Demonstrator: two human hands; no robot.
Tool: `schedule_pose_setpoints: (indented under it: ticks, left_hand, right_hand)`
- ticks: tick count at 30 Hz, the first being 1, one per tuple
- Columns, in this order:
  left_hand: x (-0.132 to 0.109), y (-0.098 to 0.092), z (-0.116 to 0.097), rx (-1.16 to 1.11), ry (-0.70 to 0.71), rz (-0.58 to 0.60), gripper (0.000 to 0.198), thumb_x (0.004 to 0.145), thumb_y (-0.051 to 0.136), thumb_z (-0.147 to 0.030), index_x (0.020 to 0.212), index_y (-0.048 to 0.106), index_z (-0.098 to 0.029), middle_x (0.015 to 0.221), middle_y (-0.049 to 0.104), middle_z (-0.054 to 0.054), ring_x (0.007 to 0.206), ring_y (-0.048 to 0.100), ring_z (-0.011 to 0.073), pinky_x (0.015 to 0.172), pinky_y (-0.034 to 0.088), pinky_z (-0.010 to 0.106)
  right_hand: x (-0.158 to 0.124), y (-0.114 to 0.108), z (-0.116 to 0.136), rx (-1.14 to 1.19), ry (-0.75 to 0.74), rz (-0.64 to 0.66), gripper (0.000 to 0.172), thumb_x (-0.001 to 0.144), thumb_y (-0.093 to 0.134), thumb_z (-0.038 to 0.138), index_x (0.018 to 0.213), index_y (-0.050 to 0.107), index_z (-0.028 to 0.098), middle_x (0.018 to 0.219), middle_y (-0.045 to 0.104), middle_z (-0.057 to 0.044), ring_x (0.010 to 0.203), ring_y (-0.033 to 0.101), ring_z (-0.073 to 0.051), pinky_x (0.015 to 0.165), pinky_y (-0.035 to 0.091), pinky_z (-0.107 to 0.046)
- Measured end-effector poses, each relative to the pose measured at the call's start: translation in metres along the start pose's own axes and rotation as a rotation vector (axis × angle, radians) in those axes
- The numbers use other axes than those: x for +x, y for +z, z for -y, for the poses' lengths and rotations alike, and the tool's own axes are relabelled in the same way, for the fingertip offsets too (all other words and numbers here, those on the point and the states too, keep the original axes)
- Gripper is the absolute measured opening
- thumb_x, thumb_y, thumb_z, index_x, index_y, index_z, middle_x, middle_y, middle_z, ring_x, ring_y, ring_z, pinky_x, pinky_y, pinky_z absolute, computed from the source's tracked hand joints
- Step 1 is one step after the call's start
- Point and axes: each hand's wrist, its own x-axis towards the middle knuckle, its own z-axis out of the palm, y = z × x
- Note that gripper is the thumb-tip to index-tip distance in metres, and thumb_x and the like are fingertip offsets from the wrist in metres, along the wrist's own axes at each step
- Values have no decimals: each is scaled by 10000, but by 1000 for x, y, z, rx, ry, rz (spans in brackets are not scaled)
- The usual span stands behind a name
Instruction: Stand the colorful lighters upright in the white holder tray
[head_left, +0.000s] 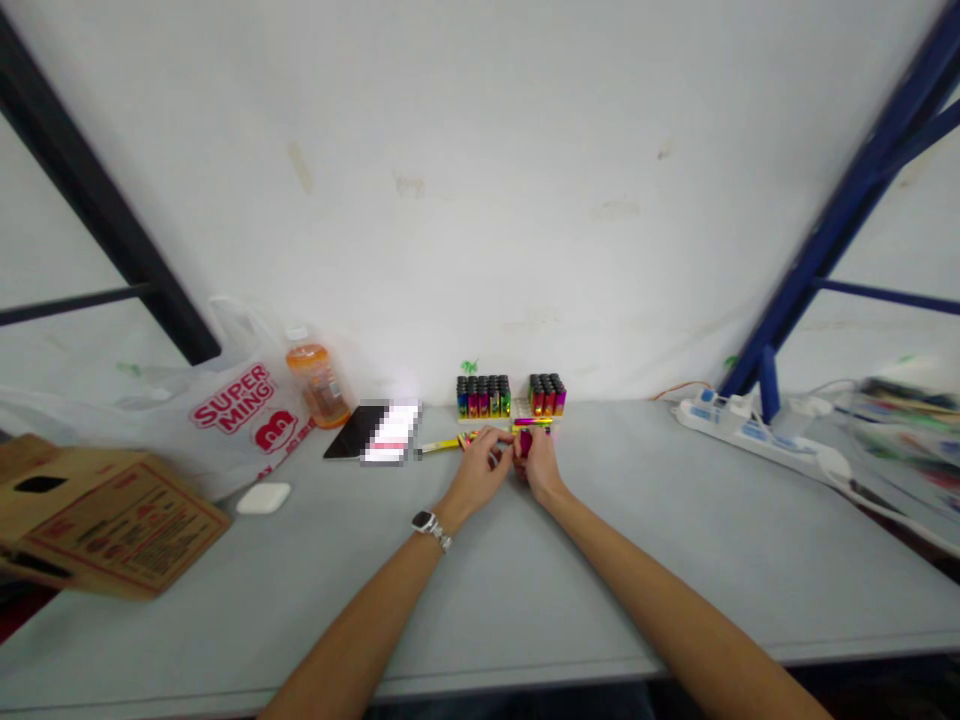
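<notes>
Two blocks of upright lighters with black tops stand near the wall, a wider left block [483, 396] and a smaller right block [547, 394]. In front of them my left hand [484, 468] has its fingers bent toward my right hand; what they hold, if anything, is too small to tell. My right hand [541, 468] is closed around a dark pink object [526, 443], perhaps a lighter. More shiny lighters [532, 422] lie just beyond my right hand. A yellow stick-like item [439, 446] lies left of my left hand.
On the left are a cardboard box [127, 525], a white plastic bag [240, 420], an orange drink bottle [319, 385], a white case [263, 498] and a dark tablet [360, 431]. A white power strip [757, 437] with cables lies at the right, near a blue frame [810, 255].
</notes>
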Motion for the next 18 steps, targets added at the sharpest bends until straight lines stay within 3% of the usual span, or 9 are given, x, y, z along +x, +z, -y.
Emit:
schedule_pose_setpoints:
  ticks: [3,6,12,18]
  left_hand:
    - [-1,2,0,8,5,-41,144,897,534,-176,1007,626,-188,990,598,34,727,564,113,612,460,222]
    - [-1,4,-2,17,5,-162,198,925,549,-264,1105,600,-200,1071,590,51,817,602,130,644,495,230]
    - [3,7,-10,63,35,-221,186,904,607,-282,1070,650,-212,1024,605,45,860,611,150,707,528,255]
    - [7,5,-12,68,51,-197,251,924,568,-244,1163,641,-219,1029,644,52,877,630,158,761,545,278]
  right_hand:
    - [1,1,0,82,56,45,483,857,369,555,496,374,235,371,268,68,340,205,-89,375,152,-244]
    - [1,4,-1,185,123,60,522,825,388,656,512,369,239,379,271,73,338,195,-88,364,147,-247]
    - [2,8,-9,227,16,-3,281,732,564,494,694,557,215,558,561,34,489,446,-129,427,310,-239]
    - [2,3,-12,154,0,-4,239,748,518,452,729,520,214,616,568,36,507,462,-123,446,338,-228]
